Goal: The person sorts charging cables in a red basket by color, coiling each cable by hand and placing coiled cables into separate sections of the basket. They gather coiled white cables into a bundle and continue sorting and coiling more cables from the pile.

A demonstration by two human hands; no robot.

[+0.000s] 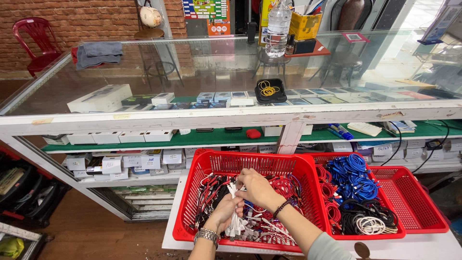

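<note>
My left hand [222,213], with a metal watch on the wrist, grips a bundle of white cables [236,222] over the left red basket [250,164]. My right hand [256,188], a dark bead bracelet on its wrist, pinches the top of the same white bundle. The basket under both hands holds a tangle of red, black and white cables [209,192].
A middle red basket [380,234] holds coiled blue, red, black and white cables; an empty red basket [418,202] sits at the right. Behind stands a glass display counter [231,115] with boxed goods on green shelves. A water bottle [278,24] and a black tray of yellow cable [269,90] rest on top.
</note>
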